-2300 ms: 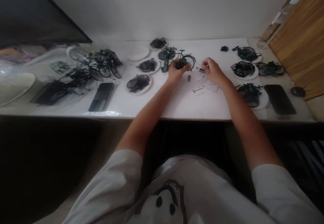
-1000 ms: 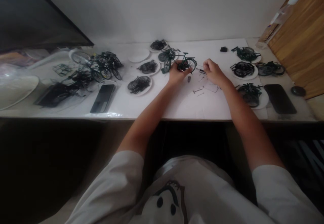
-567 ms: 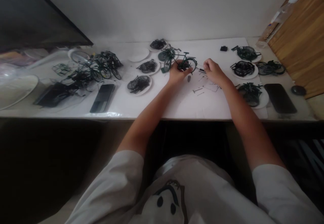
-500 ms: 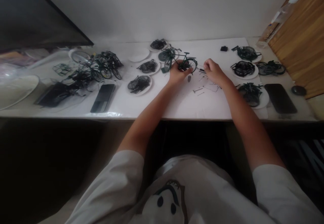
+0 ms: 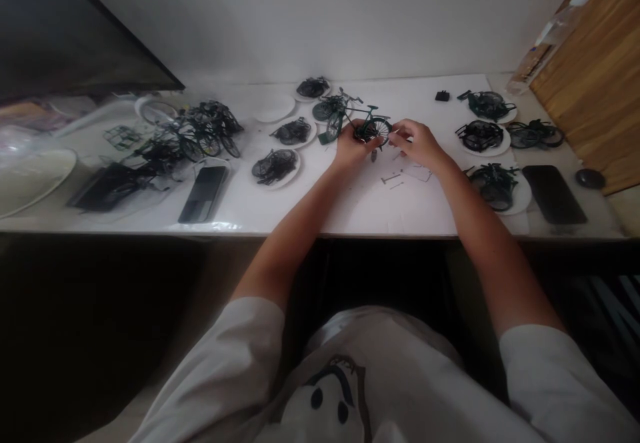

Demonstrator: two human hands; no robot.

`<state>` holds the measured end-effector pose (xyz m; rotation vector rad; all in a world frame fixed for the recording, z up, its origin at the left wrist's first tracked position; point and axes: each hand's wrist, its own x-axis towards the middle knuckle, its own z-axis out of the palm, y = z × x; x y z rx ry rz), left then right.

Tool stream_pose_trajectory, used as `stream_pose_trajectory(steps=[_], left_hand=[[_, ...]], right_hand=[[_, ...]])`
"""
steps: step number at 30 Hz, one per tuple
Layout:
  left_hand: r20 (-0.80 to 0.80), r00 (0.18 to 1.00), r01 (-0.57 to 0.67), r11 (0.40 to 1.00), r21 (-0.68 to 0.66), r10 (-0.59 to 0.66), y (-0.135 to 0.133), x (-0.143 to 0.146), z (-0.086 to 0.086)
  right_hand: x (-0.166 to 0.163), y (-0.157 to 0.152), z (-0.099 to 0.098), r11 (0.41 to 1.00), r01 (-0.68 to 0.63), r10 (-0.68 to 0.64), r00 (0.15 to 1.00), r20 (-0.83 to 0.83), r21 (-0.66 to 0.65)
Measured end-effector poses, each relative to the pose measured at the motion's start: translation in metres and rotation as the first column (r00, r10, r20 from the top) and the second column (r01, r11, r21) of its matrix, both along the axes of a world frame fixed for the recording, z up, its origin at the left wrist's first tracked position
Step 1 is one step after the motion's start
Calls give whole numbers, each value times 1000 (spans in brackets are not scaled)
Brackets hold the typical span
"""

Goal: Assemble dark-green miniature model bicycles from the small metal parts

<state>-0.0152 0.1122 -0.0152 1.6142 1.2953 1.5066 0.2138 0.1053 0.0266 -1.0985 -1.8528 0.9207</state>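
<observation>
My left hand point(image 5: 353, 148) is closed round a dark green model bicycle point(image 5: 371, 111) at its lower rear, with the thumb along the rear wheel. The bicycle stays upright, its front wheel to the left. My right hand point(image 5: 414, 141) is at the right edge of that wheel, fingertips pinched together. Whatever lies between those fingertips is too small to make out. Below the hands, thin loose rods point(image 5: 393, 177) and a small dark piece point(image 5: 374, 155) lie on the white sheet point(image 5: 370, 206).
White plates of dark bicycle parts flank the hands, such as one plate point(image 5: 287, 179) at left and another plate point(image 5: 524, 196) at right. Several model bicycles point(image 5: 210, 129) stand crowded at left. Phones point(image 5: 204, 194) lie on both sides. A clear bottle point(image 5: 553, 39) stands back right.
My right hand has moved left, from beside the loose rods to the rear wheel of the model bicycle. The bicycle has shifted slightly right in my left hand.
</observation>
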Motion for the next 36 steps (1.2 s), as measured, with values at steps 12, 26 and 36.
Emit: stream_pose_trajectory(steps=[12, 26, 36], left_hand=[[-2, 1000, -2, 999, -54, 2, -16, 7, 19], [-17, 1000, 5, 999, -48, -6, -17, 8, 16], [-11, 1000, -6, 1000, -27, 6, -16, 8, 10]], right_hand=[[-3, -3, 9, 999, 50, -50, 998, 47, -4], [4, -7, 14, 999, 14, -18, 993, 117, 31], [3, -11, 16, 999, 21, -18, 996, 85, -25]])
